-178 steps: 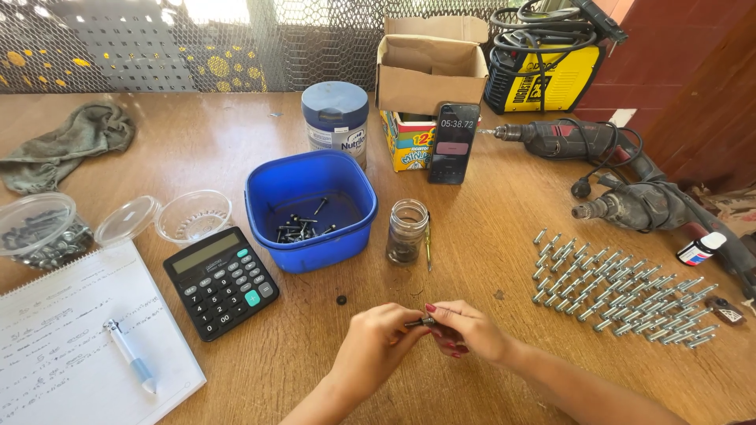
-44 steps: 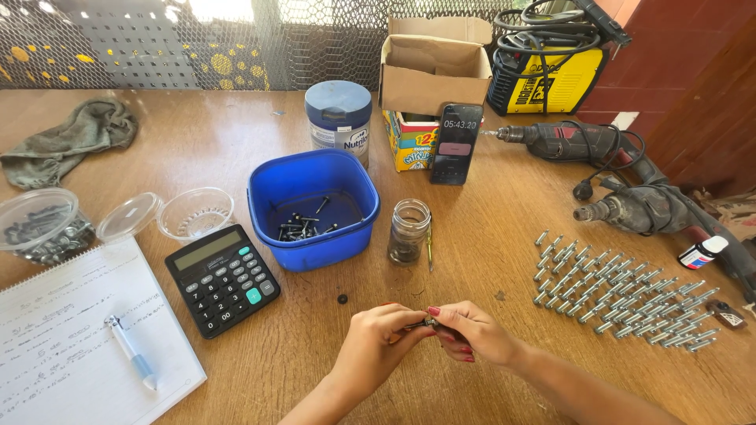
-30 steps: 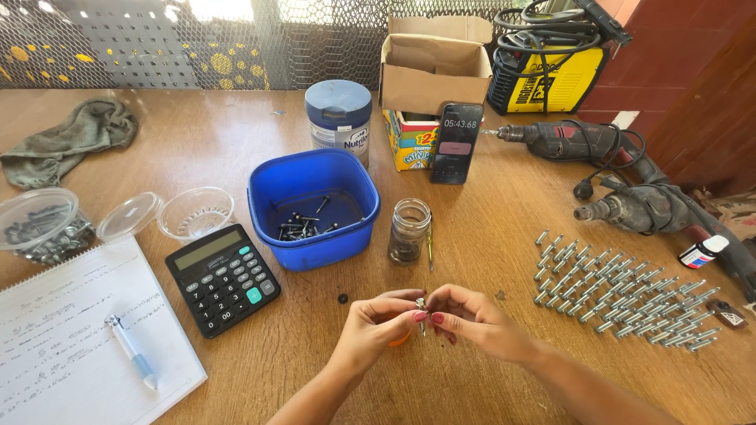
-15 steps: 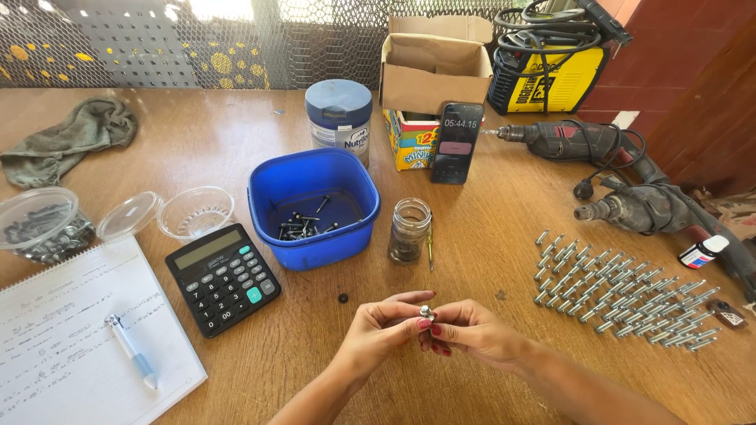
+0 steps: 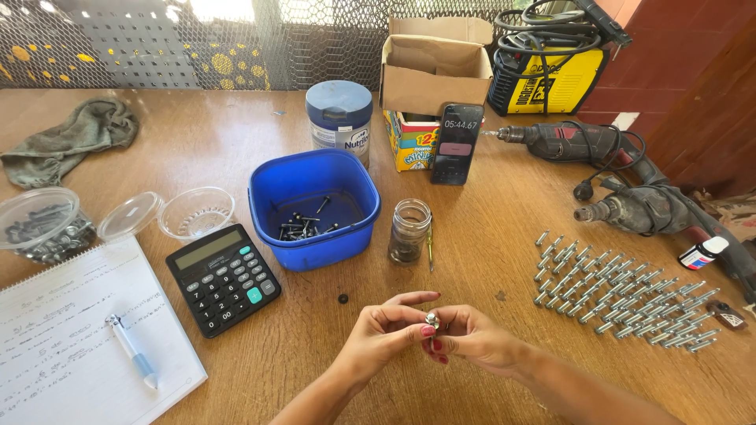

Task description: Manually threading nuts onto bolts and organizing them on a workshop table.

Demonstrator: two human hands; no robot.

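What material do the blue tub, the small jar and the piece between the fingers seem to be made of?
Blue tub: likely plastic, with a glossy, evenly coloured wall. Jar: probably glass, clear with dark contents showing through. Piece held by both hands: apparently metal, with a silvery shine; too small to be sure.

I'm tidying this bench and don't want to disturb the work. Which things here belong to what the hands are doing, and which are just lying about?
In use:
left hand
right hand
small metal fastener pinched between them
rows of bolts
blue tub of screws
glass jar

Lying about:
calculator
notepad and pen
two drills
rag
welder
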